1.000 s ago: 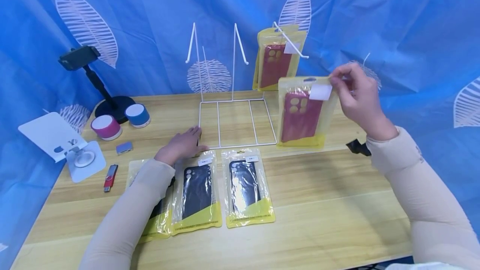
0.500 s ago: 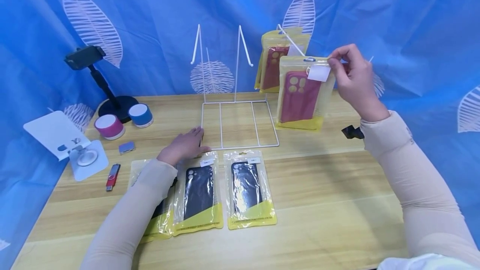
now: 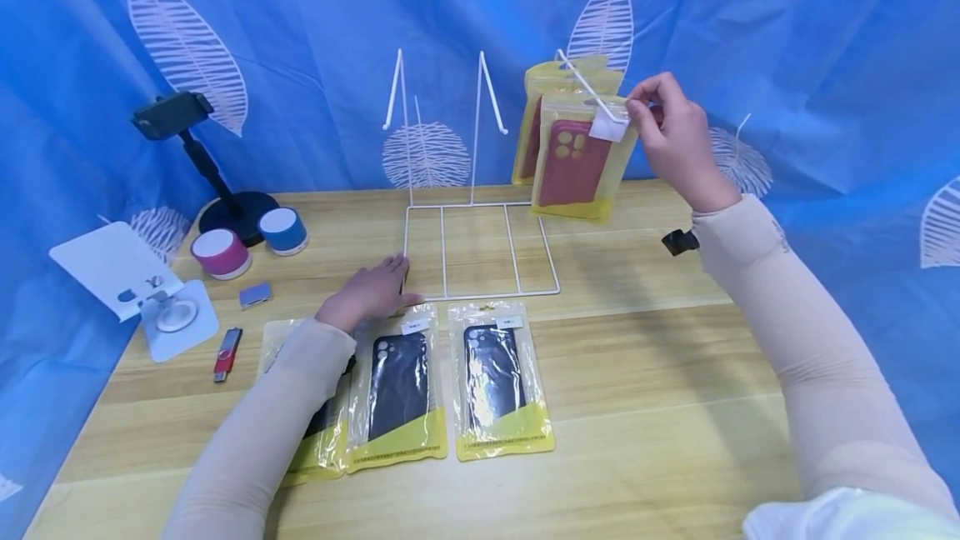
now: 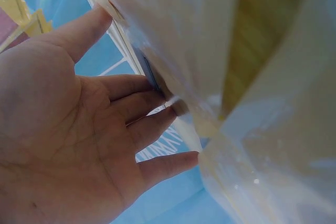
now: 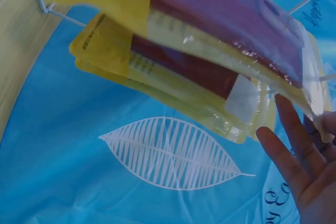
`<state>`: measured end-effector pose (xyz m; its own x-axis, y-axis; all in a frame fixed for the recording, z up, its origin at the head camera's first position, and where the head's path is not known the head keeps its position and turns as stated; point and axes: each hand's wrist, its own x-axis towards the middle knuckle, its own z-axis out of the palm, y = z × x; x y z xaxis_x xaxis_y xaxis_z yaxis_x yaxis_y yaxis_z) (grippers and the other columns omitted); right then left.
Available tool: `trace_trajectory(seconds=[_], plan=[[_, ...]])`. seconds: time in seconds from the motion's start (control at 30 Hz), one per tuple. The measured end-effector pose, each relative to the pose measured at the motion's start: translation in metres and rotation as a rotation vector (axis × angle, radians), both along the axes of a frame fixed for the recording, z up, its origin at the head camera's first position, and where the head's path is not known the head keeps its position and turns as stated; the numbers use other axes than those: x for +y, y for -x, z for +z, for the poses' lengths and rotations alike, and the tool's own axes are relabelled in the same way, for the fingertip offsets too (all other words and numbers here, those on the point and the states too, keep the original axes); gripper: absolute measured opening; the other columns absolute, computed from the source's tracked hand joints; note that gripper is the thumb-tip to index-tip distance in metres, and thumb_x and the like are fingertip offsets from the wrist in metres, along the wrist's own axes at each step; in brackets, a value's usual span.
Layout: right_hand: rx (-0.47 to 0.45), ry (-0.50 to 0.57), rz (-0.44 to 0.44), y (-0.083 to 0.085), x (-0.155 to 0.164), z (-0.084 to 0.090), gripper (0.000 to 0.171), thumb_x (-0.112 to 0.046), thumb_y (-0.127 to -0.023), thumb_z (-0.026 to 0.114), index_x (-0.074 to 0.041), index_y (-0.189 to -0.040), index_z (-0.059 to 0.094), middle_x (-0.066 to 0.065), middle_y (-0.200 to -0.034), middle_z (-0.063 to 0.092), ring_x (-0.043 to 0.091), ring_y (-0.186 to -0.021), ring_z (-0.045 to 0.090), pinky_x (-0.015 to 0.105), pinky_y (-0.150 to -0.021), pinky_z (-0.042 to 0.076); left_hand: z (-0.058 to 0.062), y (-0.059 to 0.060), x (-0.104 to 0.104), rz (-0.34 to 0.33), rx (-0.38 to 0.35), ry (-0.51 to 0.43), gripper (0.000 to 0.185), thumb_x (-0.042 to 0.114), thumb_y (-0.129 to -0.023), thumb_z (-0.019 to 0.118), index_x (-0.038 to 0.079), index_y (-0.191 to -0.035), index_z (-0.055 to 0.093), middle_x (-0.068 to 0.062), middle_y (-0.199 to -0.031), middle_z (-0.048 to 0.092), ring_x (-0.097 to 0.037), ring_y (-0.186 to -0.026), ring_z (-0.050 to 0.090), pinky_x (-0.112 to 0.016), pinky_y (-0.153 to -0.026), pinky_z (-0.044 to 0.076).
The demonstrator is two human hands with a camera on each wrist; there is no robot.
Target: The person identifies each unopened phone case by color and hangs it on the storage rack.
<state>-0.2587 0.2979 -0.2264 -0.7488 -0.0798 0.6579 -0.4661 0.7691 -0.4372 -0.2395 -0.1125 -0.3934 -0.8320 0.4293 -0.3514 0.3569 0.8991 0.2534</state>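
Note:
My right hand (image 3: 675, 144) pinches the top right corner of a clear and yellow pouch holding a red phone case (image 3: 573, 165). The pouch hangs upright at the right hook (image 3: 592, 90) of a white wire display rack (image 3: 517, 252), with the hook's end showing in front of it. Behind it on that hook hang other red phone case pouches (image 5: 178, 66), partly covered. My left hand (image 3: 371, 294) rests at the rack base's front left corner, its fingers (image 4: 149, 129) extended. Just below it lie pouches with black phone cases (image 3: 397, 386), one partly under my left forearm.
Two other hooks (image 3: 491, 94) of the rack carry nothing. On the left stand a black phone stand (image 3: 236, 211), pink (image 3: 221, 252) and blue (image 3: 282, 230) round speakers, a white folding stand (image 3: 112, 269) and a red USB stick (image 3: 227, 354). A blue curtain hangs behind.
My right hand has raised the red phone case pouch and moved it left and back, onto the right hook. The left hand has stayed at the rack's base.

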Motion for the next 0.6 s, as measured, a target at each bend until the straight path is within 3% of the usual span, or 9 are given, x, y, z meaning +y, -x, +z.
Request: trace_trajectory(seconds=[0.27, 0.43, 0.6], plan=[[-0.079, -0.001, -0.078, 0.027, -0.006, 0.002, 0.034, -0.033, -0.105, 0.046, -0.002, -0.117, 0.054, 0.008, -0.107, 0.064, -0.004, -0.088, 0.051, 0.017, -0.076, 0.041, 0.003, -0.002, -0.001, 0.006, 0.0, -0.008, 0.082, 0.048, -0.102, 0.048, -0.001, -0.157, 0.014, -0.02, -0.166, 0.008, -0.036, -0.153, 0.011, -0.062, -0.121, 0.013], [-0.099, 0.012, -0.104, 0.033, -0.007, 0.0, 0.037, -0.035, -0.105, 0.045, -0.004, -0.122, 0.053, 0.009, -0.112, 0.064, 0.01, -0.096, 0.057, 0.019, -0.079, 0.043, 0.005, -0.002, 0.0, 0.017, -0.009, -0.015, 0.083, 0.049, -0.101, 0.05, -0.001, -0.157, 0.014, -0.019, -0.166, 0.009, -0.036, -0.154, 0.011, -0.061, -0.122, 0.012], [-0.112, 0.063, -0.095, 0.03, -0.005, -0.008, 0.041, -0.033, -0.104, 0.049, -0.01, -0.137, 0.049, 0.009, -0.131, 0.059, 0.022, -0.111, 0.06, 0.022, -0.09, 0.05, 0.002, -0.001, -0.001, 0.019, -0.006, -0.012, 0.083, 0.05, -0.101, 0.049, 0.0, -0.158, 0.013, -0.018, -0.166, 0.008, -0.035, -0.154, 0.011, -0.061, -0.122, 0.012]])
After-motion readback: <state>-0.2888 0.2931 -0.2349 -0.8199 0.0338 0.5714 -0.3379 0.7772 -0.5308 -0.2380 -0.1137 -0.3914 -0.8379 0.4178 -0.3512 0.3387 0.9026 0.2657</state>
